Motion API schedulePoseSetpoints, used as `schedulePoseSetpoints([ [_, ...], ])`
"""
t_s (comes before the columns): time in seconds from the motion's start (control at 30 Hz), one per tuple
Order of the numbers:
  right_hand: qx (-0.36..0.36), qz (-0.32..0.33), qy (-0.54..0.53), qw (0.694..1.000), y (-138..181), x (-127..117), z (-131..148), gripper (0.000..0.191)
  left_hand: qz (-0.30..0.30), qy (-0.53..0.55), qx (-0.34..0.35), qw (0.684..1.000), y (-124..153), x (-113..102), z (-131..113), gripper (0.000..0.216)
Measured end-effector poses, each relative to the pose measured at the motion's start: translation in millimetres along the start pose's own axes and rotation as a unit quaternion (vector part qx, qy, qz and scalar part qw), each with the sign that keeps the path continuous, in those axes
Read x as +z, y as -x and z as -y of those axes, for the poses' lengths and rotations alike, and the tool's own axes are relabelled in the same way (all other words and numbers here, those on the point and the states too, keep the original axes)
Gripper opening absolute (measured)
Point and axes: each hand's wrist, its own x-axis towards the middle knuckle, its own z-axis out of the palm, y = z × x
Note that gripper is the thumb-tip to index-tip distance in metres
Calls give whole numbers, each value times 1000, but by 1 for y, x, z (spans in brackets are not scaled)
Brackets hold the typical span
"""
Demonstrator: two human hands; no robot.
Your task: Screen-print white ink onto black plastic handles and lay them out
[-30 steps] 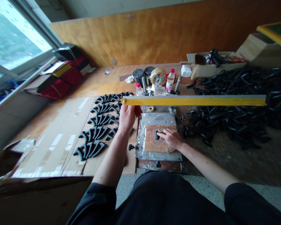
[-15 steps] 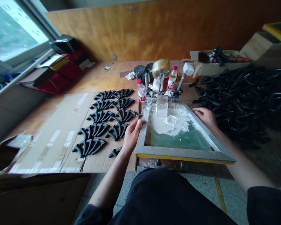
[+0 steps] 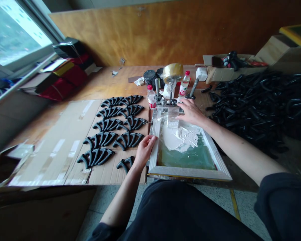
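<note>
A screen printing frame [image 3: 190,172] with a grey rim lies low on the bench in front of me. White paste [image 3: 177,139] is spread over the far part of its green mesh. My left hand [image 3: 144,150] pinches the frame's left side between thumb and fingers. Over the frame's far end, my right hand [image 3: 192,112] has its fingers apart beside a clear, paste-smeared block [image 3: 173,117]. Its fingertips are close to the block's right side; whether they touch it I cannot tell. Black branched plastic parts [image 3: 96,158] lie in rows on cardboard at the left.
Behind the frame stand a metal clamp [image 3: 192,88], a tape roll [image 3: 173,72], two red-capped bottles [image 3: 152,97] and black tubs [image 3: 149,77]. A large heap of black parts [image 3: 261,100] lies at the right. Cardboard [image 3: 52,144] covers the bench at left.
The frame's near edge has come down and swung left. My right hand has let go of the frame's right side and moved over to the block. My left hand has lowered slightly with the frame.
</note>
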Motion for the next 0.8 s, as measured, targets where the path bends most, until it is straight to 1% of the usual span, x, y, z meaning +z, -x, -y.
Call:
schedulePoseSetpoints([
  [0.07, -1, 28, 14, 1000, -6, 8, 12, 51, 0, 0, -6, 1000, 1, 1, 10, 41],
  [0.13, 2, 76, 13, 997, -7, 9, 22, 41, 4, 4, -7, 1000, 1, 1, 17, 40],
  [0.2, 18, 139, 0, 990, -4, 2, 29, 33, 5, 4, -6, 1000, 0, 1, 21, 38],
  [0.27, 44, 175, -14, 984, 1, -9, 33, 26, 1, 1, -2, 1000, 0, 1, 22, 37],
  [0.3, 57, 172, -16, 983, 4, -16, 34, 25, -1, 0, 1, 1000, 0, 1, 22, 37],
  [0.4, 81, 124, 5, 989, 14, -32, 30, 24, -2, 1, 10, 1000, -1, 1, 22, 36],
  [0.47, 93, 101, 38, 990, 23, -36, 25, 25, 4, 3, 10, 1000, -2, 1, 24, 36],
  [0.5, 99, 100, 55, 989, 27, -36, 22, 26, 6, 4, 8, 1000, -3, 2, 26, 36],
  [0.63, 130, 128, 95, 979, 46, -22, 22, 28, 11, -9, 3, 1000, -6, 2, 37, 38],
  [0.73, 139, 119, 108, 977, 59, -5, 36, 25, 16, -41, -3, 999, -6, 2, 45, 39],
  [0.8, 119, 112, 109, 981, 66, 3, 50, 18, 5, -63, -5, 998, -6, 2, 49, 41],
])
